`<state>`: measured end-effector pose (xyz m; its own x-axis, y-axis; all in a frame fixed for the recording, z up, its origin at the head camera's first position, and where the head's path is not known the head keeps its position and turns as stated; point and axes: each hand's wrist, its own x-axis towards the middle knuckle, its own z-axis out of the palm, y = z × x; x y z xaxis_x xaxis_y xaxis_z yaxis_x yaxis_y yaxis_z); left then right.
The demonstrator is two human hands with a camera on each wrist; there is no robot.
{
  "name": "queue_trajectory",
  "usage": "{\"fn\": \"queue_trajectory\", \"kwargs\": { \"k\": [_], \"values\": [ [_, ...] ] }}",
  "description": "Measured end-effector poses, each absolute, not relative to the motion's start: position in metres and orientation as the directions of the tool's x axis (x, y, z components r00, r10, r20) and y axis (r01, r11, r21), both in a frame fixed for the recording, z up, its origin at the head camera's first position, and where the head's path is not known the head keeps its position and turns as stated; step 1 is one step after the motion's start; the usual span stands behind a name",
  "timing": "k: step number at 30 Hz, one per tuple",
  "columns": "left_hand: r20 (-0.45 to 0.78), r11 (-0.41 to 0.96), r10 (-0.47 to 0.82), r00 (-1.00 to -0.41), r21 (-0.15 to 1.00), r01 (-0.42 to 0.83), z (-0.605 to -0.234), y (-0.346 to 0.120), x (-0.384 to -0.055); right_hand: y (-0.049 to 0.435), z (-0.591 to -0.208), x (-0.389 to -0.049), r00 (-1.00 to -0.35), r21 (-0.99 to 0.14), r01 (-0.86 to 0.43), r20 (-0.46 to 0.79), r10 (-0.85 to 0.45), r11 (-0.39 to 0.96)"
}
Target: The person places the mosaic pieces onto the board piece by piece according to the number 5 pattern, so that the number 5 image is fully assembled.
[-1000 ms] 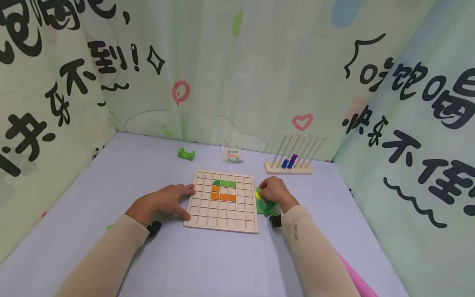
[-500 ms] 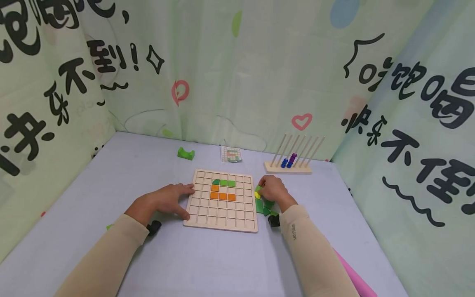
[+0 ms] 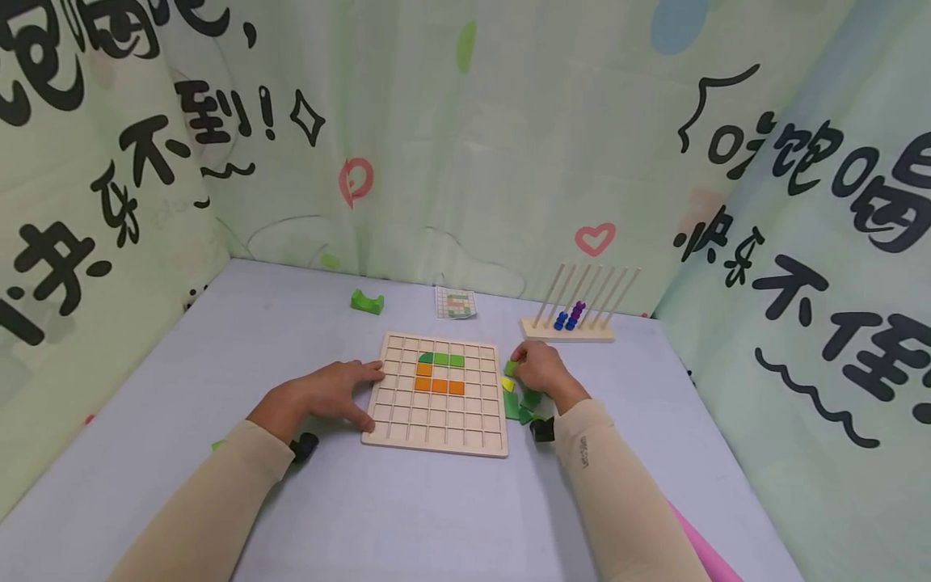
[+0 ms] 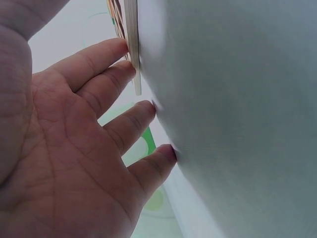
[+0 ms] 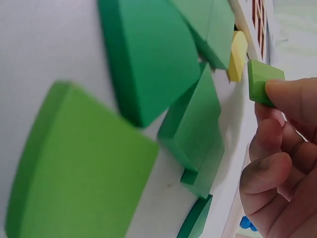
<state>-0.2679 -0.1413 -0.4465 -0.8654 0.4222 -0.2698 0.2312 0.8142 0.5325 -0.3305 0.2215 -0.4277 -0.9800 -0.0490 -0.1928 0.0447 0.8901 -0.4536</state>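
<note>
Nearest the head camera, two beige sleeves point(image 3: 211, 501) extend over a smooth, pale lavender tabletop point(image 3: 393, 525); a pink object point(image 3: 701, 541) enters beside the right one, cut off by the frame. A black device point(image 3: 541, 430) sits at the right wrist. A small green piece point(image 3: 216, 444), mostly hidden, shows by the left sleeve.

The wooden grid board point(image 3: 436, 428) lies flat mid-table. The left hand point(image 3: 320, 396) is spread and relaxed, grasping nothing; fingertips touch the board's left edge, the thumb its near corner. Orange tiles point(image 3: 440, 386) and green tiles point(image 3: 440, 360) occupy part of the grid.

Off the board's right edge, the right hand point(image 3: 547, 376) pinches a light green block point(image 5: 258, 82) between thumb and finger (whether it touches the table cannot be told). Just beside it lie a yellow block point(image 3: 507, 385) and a cluster of loose green blocks point(image 3: 511, 404).

Beyond the board, left to right, are a curved green block point(image 3: 367, 302), a printed grid card point(image 3: 456, 304) and a peg stand point(image 3: 538, 330) with blue and purple beads point(image 3: 578, 311).

Pale green printed curtains point(image 3: 473, 162), softly creased, enclose the far side and both flanks, bearing black characters point(image 3: 789, 283) and a pink heart outline point(image 3: 579, 244).
</note>
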Motion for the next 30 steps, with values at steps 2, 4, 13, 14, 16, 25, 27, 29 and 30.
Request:
{"fn": "queue_trajectory", "kwargs": {
  "k": [2, 4, 13, 14, 16, 25, 27, 29, 30],
  "values": [
    [-0.267, 0.814, 0.424, -0.865, 0.531, 0.235, -0.447, -0.141, -0.269, 0.221, -0.428, -0.331, -0.981, -0.467, 0.041, -0.186, -0.052, 0.883],
    [-0.268, 0.816, 0.419, -0.868, 0.531, 0.230, -0.447, -0.141, -0.269, 0.220, -0.429, -0.332, -0.982, -0.484, 0.034, -0.178, -0.061, 0.875],
    [-0.271, 0.816, 0.423, -0.865, 0.529, 0.234, -0.445, -0.141, -0.268, 0.200, -0.428, -0.334, -0.978, -0.552, 0.012, -0.179, -0.105, 0.834],
    [-0.271, 0.815, 0.424, -0.864, 0.530, 0.234, -0.445, -0.141, -0.268, 0.198, -0.428, -0.334, -0.978, -0.557, 0.006, -0.177, -0.112, 0.830],
    [-0.270, 0.815, 0.425, -0.864, 0.529, 0.236, -0.445, -0.141, -0.268, 0.193, -0.429, -0.334, -0.977, -0.568, -0.007, -0.173, -0.127, 0.823],
    [-0.276, 0.818, 0.424, -0.863, 0.526, 0.234, -0.447, -0.141, -0.268, 0.177, -0.433, -0.338, -0.974, -0.568, -0.060, -0.146, -0.172, 0.821],
    [-0.279, 0.819, 0.421, -0.863, 0.527, 0.229, -0.447, -0.141, -0.268, 0.175, -0.434, -0.339, -0.973, -0.569, -0.063, -0.146, -0.177, 0.820],
    [-0.279, 0.819, 0.424, -0.862, 0.525, 0.233, -0.446, -0.141, -0.268, 0.174, -0.435, -0.341, -0.972, -0.565, -0.068, -0.147, -0.181, 0.823],
    [-0.277, 0.818, 0.427, -0.861, 0.525, 0.237, -0.446, -0.141, -0.268, 0.173, -0.435, -0.341, -0.972, -0.564, -0.067, -0.148, -0.180, 0.823]
  ]
}}
